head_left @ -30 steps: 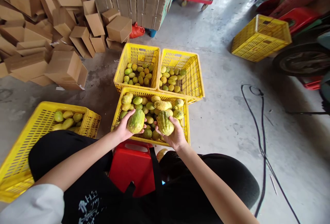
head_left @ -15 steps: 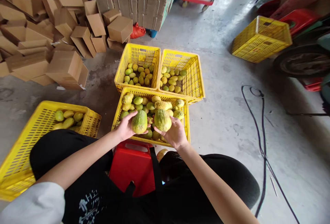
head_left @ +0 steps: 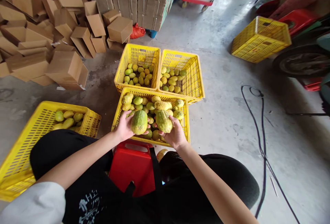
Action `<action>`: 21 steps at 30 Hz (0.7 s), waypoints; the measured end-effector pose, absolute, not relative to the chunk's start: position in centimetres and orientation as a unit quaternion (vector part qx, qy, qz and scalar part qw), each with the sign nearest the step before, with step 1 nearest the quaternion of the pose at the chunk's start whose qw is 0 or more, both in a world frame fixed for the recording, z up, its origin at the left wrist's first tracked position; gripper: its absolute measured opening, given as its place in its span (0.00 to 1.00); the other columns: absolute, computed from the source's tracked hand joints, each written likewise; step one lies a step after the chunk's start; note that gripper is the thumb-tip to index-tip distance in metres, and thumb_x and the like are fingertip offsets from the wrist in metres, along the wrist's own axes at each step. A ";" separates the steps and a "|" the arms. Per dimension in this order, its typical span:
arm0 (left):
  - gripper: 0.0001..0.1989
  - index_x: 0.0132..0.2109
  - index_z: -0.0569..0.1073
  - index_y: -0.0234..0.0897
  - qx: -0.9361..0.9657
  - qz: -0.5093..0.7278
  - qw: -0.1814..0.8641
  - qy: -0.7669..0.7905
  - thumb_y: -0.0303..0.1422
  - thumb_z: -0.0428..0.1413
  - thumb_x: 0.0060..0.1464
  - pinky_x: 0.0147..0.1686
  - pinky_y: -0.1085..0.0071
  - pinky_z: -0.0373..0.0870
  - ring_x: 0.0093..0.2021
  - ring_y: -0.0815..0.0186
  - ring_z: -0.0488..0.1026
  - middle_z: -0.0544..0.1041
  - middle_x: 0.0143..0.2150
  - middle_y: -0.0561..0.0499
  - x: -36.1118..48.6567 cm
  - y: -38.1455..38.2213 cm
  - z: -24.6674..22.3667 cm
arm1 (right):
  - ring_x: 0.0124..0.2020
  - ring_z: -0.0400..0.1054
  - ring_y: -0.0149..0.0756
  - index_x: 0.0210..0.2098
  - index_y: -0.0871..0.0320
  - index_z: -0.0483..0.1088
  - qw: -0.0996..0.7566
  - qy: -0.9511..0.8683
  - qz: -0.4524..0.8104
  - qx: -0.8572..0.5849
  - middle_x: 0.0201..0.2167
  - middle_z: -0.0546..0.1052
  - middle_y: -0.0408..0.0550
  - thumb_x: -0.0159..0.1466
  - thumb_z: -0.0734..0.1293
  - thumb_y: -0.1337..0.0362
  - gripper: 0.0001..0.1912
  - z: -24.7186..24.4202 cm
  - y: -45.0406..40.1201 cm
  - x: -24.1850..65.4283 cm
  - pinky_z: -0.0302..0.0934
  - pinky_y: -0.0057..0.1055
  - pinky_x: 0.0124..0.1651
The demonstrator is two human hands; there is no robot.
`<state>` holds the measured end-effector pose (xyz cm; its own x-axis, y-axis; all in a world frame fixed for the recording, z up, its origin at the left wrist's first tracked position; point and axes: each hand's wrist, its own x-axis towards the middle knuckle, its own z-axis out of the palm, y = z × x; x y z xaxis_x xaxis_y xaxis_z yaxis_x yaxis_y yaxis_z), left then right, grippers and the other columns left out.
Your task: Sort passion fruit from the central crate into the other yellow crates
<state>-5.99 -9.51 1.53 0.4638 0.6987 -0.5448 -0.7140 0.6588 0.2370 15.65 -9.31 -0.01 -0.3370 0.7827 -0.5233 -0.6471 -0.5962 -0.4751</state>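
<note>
My left hand (head_left: 124, 127) is closed around the side of a green-yellow papaya (head_left: 139, 122). In my right hand (head_left: 175, 132) sits another papaya (head_left: 164, 121), yellower and lightly ribbed, with fingers curled under it. Both fruits are held side by side, slightly apart, above a yellow plastic crate (head_left: 187, 127). Several more green and yellow papayas (head_left: 138, 100) lie in that crate, partly hidden by my hands.
Two yellow crates (head_left: 136, 47) (head_left: 199, 76) with fruit stand just beyond. Another crate (head_left: 38, 114) is at my left, and a red stool (head_left: 131, 169) is between my knees. Cardboard boxes (head_left: 64, 67) pile up at left. A black cable (head_left: 263, 131) lies on the floor at right.
The papaya in my right hand has shifted a little to the right and tilted, so the gap between the two fruits is wider. My left hand has barely moved.
</note>
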 end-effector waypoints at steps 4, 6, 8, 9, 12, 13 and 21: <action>0.24 0.61 0.68 0.29 -0.020 0.429 0.864 0.262 0.33 0.43 0.62 0.51 0.45 0.72 0.51 0.47 0.78 0.80 0.49 0.35 -5.7 -9.4 1.8 | 0.37 0.78 0.45 0.48 0.53 0.72 0.445 -0.075 0.819 -0.356 0.38 0.81 0.47 0.58 0.67 0.56 0.19 0.0 -9.2 16.1 0.74 0.35 0.28; 0.22 0.59 0.70 0.29 -0.011 0.420 0.868 0.265 0.33 0.43 0.64 0.50 0.49 0.73 0.49 0.50 0.78 0.80 0.47 0.36 -5.7 -9.4 1.9 | 0.37 0.78 0.46 0.47 0.54 0.72 0.445 -0.072 0.819 -0.354 0.38 0.82 0.48 0.57 0.67 0.56 0.19 0.0 -9.2 16.1 0.76 0.41 0.35; 0.21 0.55 0.72 0.29 0.002 0.411 0.867 0.281 0.36 0.43 0.65 0.44 0.55 0.76 0.44 0.52 0.80 0.81 0.43 0.37 -5.8 -9.4 1.9 | 0.36 0.79 0.45 0.45 0.54 0.73 0.445 -0.072 0.818 -0.357 0.37 0.83 0.48 0.57 0.68 0.54 0.19 0.0 -9.2 16.1 0.76 0.45 0.43; 0.20 0.52 0.73 0.29 0.010 0.406 0.867 0.289 0.37 0.43 0.66 0.40 0.58 0.77 0.41 0.54 0.80 0.80 0.41 0.38 -5.8 -9.4 2.0 | 0.36 0.79 0.45 0.45 0.54 0.74 0.447 -0.073 0.816 -0.358 0.36 0.83 0.48 0.56 0.68 0.53 0.19 0.0 -9.2 16.1 0.75 0.45 0.45; 0.22 0.45 0.74 0.30 0.030 0.402 0.863 0.304 0.41 0.42 0.67 0.29 0.65 0.75 0.33 0.58 0.78 0.79 0.37 0.39 -5.7 -9.4 2.4 | 0.36 0.79 0.44 0.44 0.53 0.74 0.457 -0.087 0.811 -0.355 0.38 0.83 0.46 0.54 0.72 0.53 0.20 -0.1 -9.2 15.7 0.76 0.43 0.46; 0.22 0.44 0.74 0.31 0.034 0.405 0.861 0.306 0.42 0.41 0.67 0.28 0.66 0.75 0.31 0.59 0.78 0.79 0.36 0.40 -5.7 -9.4 2.6 | 0.37 0.79 0.44 0.44 0.52 0.75 0.458 -0.092 0.812 -0.350 0.38 0.83 0.46 0.52 0.73 0.54 0.21 -0.1 -9.2 15.6 0.76 0.42 0.45; 0.21 0.49 0.74 0.31 0.033 0.416 0.856 0.305 0.41 0.44 0.64 0.33 0.59 0.76 0.34 0.54 0.79 0.80 0.37 0.39 -5.4 -9.5 2.6 | 0.49 0.76 0.48 0.41 0.53 0.74 0.416 -0.112 0.833 -0.348 0.38 0.82 0.48 0.51 0.76 0.56 0.20 0.1 -9.5 14.5 0.72 0.46 0.54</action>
